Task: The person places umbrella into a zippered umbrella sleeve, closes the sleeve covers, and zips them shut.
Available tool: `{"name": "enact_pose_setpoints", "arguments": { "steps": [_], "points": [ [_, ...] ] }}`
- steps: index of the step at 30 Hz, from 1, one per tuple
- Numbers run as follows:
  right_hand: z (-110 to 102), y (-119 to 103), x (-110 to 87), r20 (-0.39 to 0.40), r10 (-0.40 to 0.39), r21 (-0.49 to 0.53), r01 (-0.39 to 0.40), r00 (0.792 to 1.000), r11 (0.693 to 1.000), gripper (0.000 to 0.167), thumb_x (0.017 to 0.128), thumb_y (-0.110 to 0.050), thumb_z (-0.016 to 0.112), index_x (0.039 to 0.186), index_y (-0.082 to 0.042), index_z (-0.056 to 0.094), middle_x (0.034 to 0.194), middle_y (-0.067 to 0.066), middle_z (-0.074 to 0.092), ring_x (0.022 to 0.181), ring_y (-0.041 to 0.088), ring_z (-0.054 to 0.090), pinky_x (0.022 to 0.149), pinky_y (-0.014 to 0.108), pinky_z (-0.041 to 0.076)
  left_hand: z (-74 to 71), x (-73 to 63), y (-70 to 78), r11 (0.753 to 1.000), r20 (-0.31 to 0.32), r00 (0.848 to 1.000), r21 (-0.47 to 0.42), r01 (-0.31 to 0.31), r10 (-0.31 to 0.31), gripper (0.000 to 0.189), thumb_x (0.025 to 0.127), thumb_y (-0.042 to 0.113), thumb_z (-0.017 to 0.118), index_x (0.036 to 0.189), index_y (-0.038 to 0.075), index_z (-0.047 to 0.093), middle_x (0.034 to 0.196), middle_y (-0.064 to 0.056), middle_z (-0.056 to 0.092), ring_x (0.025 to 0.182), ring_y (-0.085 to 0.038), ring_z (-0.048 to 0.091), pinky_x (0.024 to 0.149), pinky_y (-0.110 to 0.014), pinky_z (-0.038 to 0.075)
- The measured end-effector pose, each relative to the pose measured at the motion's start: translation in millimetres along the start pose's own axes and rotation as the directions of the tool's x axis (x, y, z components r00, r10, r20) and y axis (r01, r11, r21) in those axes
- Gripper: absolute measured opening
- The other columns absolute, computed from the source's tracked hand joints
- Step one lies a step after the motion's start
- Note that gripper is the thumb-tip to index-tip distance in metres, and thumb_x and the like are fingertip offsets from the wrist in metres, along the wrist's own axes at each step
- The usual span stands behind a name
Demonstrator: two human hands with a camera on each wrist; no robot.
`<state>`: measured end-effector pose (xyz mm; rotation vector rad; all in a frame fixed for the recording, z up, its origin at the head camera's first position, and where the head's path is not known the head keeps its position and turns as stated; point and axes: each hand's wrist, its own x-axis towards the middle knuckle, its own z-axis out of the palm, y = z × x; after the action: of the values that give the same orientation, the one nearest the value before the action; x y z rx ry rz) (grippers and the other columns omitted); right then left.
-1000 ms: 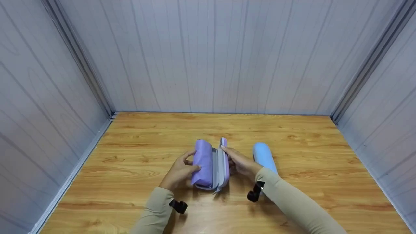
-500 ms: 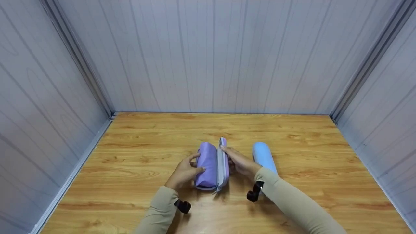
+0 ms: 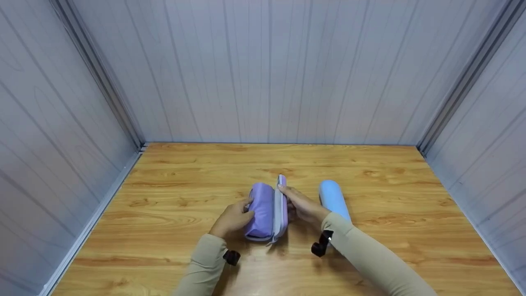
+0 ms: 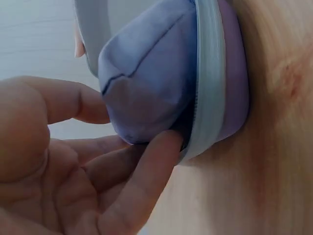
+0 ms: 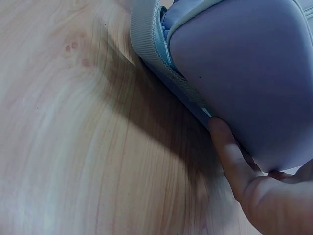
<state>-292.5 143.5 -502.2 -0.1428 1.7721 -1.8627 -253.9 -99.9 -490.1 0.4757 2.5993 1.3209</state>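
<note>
A purple zip case point(image 3: 283, 207) with grey lining stands unzipped on the table, its lid raised on the right side. Inside its left half sits a smooth purple cloth bundle point(image 3: 261, 209). My left hand point(image 3: 233, 218) holds the bundle from the left, thumb on its top; in the left wrist view one finger point(image 4: 146, 183) reaches in beside the zip rim point(image 4: 210, 78). With my right hand point(image 3: 305, 205) I hold the lid upright, thumb at its inner edge and other fingers behind. The right wrist view has the lid's outer face point(image 5: 244, 78).
A blue rounded case point(image 3: 333, 199) lies to the right, partly behind the right forearm. The wood-grain table point(image 3: 172, 185) is bounded by pale panel walls point(image 3: 267, 74) at the back and both sides.
The purple bundle has shifted right and sunk lower into the case, with my left hand following it. My right hand keeps the lid almost still.
</note>
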Motion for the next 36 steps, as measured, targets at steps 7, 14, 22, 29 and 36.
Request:
{"name": "enact_pose_setpoints", "arguments": {
  "steps": [7,14,22,29,36],
  "points": [
    [1.4,1.2,-0.4,-0.001,-0.002,0.001,0.002,1.0,1.0,0.054,0.106,-0.048,0.041,0.133,-0.003,0.033,0.081,0.002,0.061,0.068,0.013,0.06,0.062,0.028,0.049,-1.3,3.6,-6.6,0.995,-0.031,0.996,0.051,-0.084,0.086,0.047,0.089,-0.002,0.057,0.135,-0.015,0.053,0.109,-0.027,0.066,0.089,-0.032,0.063,0.073,-0.04,0.055],
    [1.0,1.0,-0.6,-0.013,-0.001,0.009,0.001,1.0,1.0,0.055,0.105,-0.049,0.043,0.132,-0.002,0.034,0.073,-0.003,0.053,0.062,0.01,0.052,0.059,0.026,0.041,1.1,3.6,-10.1,0.999,-0.09,0.995,0.018,-0.034,0.035,0.035,0.088,-0.004,0.064,0.123,-0.006,0.062,0.094,-0.013,0.066,0.087,-0.025,0.063,0.071,-0.037,0.056],
    [-1.1,1.9,-0.8,-0.011,-0.007,0.004,0.007,1.0,1.0,0.063,0.104,-0.052,0.044,0.139,-0.001,0.031,0.078,0.001,0.058,0.066,0.013,0.057,0.061,0.027,0.047,0.3,-2.2,-15.0,0.985,-0.09,0.984,0.091,-0.148,0.156,0.017,0.086,-0.008,0.064,0.1,0.001,0.06,0.099,-0.015,0.068,0.089,-0.029,0.067,0.075,-0.041,0.058],
    [-0.8,1.2,-2.3,-0.028,-0.004,0.016,0.004,1.0,1.0,0.066,0.104,-0.05,0.044,0.146,-0.002,0.028,0.097,0.009,0.065,0.083,0.018,0.063,0.073,0.031,0.051,-11.5,-11.7,-18.7,0.946,0.077,0.961,0.17,-0.276,0.266,0.031,0.076,-0.011,0.069,0.105,0.001,0.064,0.1,-0.012,0.068,0.093,-0.029,0.067,0.077,-0.04,0.058],
    [0.1,0.1,-3.1,-0.04,0.0,0.005,0.0,0.999,1.0,0.067,0.105,-0.05,0.044,0.149,-0.002,0.027,0.1,0.01,0.066,0.085,0.019,0.063,0.075,0.031,0.052,-19.9,-15.2,-20.8,0.94,0.173,0.952,0.19,-0.282,0.251,0.039,0.078,-0.002,0.077,0.115,0.003,0.065,0.112,-0.016,0.069,0.105,-0.033,0.065,0.088,-0.045,0.055]
  ]
}}
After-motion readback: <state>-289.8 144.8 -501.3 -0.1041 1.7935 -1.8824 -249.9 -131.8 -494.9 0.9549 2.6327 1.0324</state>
